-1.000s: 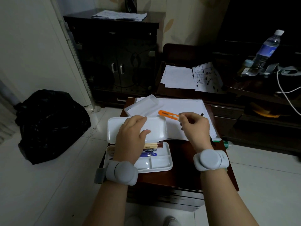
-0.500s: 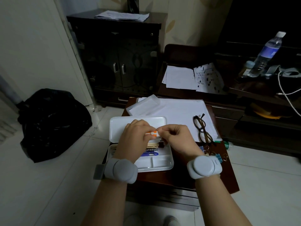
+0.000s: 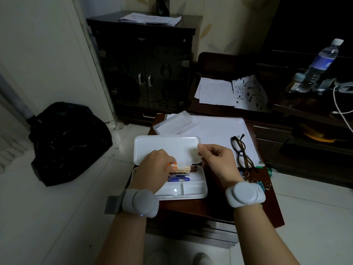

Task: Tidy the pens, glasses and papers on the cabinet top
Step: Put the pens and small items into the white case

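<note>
Pen case sits open at the near-left of the bench, lid flipped back flat, pens lying in the long back compartment. My left hand is down in the case, fingers curled round a small orange tool, pinching it over the pens. My right hand hangs just above the lid's right end, fingers loosely curled; I cannot tell whether that grip holds anything or is just relaxed.

Glasses lie folded-open on the papers, right of the case, apart from both hands. A clear plastic box rests on the papers' far-left corner. Binder clips and rings are scattered at the bench's right edge.

Step in hand, my read: seat the orange tool in the case. To do it well, lay it parallel to the pens, flat, fully inside the rim so the lid can close later. Let go only once it rests. Keep the right hand off the lid hinge. Glasses and papers remain undone.

Further back: 2 more paper piles, a black bag on the floor, a water bottle.
</note>
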Available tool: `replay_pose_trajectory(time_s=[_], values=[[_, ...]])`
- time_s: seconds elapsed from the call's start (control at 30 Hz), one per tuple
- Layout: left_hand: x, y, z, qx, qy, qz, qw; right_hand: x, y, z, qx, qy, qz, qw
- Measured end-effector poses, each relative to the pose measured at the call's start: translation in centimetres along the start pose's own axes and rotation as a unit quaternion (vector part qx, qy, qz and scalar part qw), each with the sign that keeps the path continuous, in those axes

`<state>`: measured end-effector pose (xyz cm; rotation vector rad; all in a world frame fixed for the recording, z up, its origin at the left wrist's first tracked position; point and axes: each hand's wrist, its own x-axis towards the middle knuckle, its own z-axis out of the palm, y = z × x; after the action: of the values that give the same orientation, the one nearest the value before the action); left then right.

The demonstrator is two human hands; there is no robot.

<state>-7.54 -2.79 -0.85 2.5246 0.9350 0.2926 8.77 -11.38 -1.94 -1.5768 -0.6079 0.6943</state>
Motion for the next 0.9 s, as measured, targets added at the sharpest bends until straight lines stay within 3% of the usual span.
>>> replay_pose_trajectory(time_s=[0.2, 0.6, 0.9], values=[[-0.8, -0.2, 1.2, 0.019, -0.029, -0.033, 0.999, 0.1, 0.4, 0.0, -0.004, 0.013, -0.004, 1.0], [-1.1, -0.5, 2.0, 0.017, 0.04, -0.042, 0.998, -0.1, 0.5, 0.5, -0.005, 0.001, -0.013, 1.0], [-1.0, -1.0, 2.1, 0.004, 0.043, -0.045, 0.998, 0.0, 0.7, 0.8, -0.009, -0.003, -0.014, 1.0]])
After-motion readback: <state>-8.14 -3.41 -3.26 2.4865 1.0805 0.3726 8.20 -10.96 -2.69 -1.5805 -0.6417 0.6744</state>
